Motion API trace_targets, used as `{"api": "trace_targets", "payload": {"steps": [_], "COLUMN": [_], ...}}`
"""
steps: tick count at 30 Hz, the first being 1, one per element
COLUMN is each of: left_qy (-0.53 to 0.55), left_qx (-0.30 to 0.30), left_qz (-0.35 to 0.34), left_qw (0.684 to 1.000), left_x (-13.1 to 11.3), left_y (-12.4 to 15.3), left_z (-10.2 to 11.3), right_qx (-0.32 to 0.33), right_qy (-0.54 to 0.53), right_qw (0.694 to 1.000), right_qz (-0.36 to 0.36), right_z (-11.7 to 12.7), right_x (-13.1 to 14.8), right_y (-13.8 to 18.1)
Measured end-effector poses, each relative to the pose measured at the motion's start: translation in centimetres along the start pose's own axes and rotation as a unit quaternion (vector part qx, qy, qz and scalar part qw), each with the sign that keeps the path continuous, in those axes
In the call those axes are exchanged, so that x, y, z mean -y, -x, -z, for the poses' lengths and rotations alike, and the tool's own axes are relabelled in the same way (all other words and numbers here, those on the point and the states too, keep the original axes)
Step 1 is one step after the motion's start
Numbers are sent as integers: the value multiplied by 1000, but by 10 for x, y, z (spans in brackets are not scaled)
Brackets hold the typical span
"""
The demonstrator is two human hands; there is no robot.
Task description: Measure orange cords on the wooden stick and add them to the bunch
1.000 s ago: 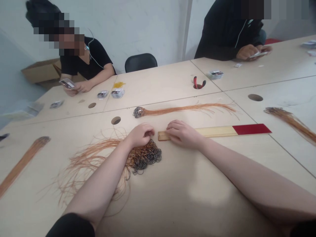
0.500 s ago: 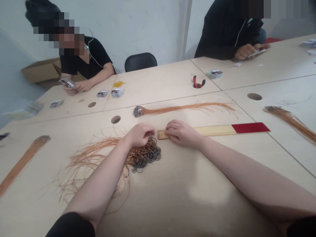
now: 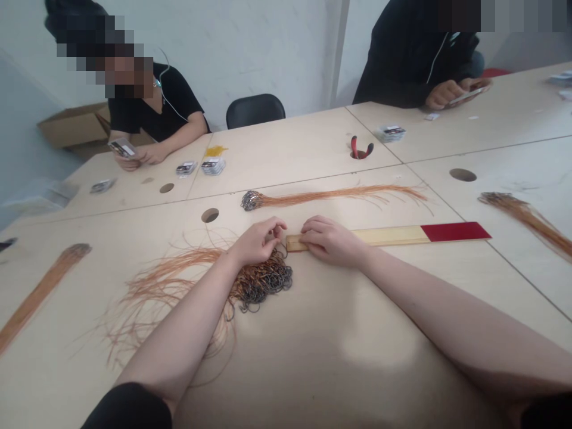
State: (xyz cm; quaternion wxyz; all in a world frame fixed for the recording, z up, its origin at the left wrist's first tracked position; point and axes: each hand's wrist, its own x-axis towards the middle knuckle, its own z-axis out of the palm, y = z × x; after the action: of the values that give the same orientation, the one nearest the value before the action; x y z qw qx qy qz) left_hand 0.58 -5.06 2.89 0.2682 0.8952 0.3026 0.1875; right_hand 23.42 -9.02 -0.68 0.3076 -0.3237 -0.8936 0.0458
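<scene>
A heap of dark fish hooks [image 3: 268, 283] tied to orange lines [image 3: 156, 280] lies under and beside my left hand [image 3: 259, 241]. The thumb and forefinger of that hand are bent towards each other at the heap's upper edge, and a thin dark hook shows at the thumb tip. My right hand [image 3: 328, 241] is closed over the left end of a long, narrow wooden board [image 3: 388, 236] with a red right end. Its fingers press together on the board, and what lies beneath them is hidden.
Behind my hands lies a straight bundle of hooked lines [image 3: 330, 195]. More bundles rest at the left [image 3: 49, 292] and right [image 3: 527, 220]. Red-handled pliers [image 3: 361, 149] stand in a table hole. Two people sit opposite, near stacks of small packs [image 3: 213, 166].
My left hand has turned slightly and its fingers have lifted and come nearer the board's end. The right hand keeps its place on the board.
</scene>
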Motion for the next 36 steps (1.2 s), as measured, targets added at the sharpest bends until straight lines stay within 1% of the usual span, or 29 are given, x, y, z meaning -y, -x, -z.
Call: {"api": "trace_targets", "payload": {"steps": [4,8,11,14,18,23,26,28,31,36], "left_qy": [49,76,94,114,135,187,200,202,188,139], "left_qx": [14,36,52,55,23,-62,-96,-97,-79,-67], "left_qz": [10,18,14,5,-5,-10,-14,-14,-18,-36], "left_qw": [999,996,994,992,991,980,975,974,979,987], "left_x": [-1,-4,-8,-10,-8,-4,-4,-4,-5,-6], "left_y": [0,1,1,2,2,0,-1,-1,-1,-1], "left_z": [-2,-3,-5,-8,-11,-14,-17,-20,-25,-27], "right_qx": [-4,-3,-1,-1,-3,-4,-18,-32,-45,-46], "right_qy": [-3,-8,-10,-11,-13,-13,-21,-29,-38,-40], "right_qw": [1000,1000,1000,1000,1000,1000,1000,999,998,998], "right_qz": [-2,-3,-3,-6,-3,7,12,18,22,24], "right_z": [0,1,1,0,1,2,1,0,0,1], "right_x": [0,1,1,0,0,1,1,0,1,2], "right_y": [0,0,0,0,0,0,0,0,0,0]}}
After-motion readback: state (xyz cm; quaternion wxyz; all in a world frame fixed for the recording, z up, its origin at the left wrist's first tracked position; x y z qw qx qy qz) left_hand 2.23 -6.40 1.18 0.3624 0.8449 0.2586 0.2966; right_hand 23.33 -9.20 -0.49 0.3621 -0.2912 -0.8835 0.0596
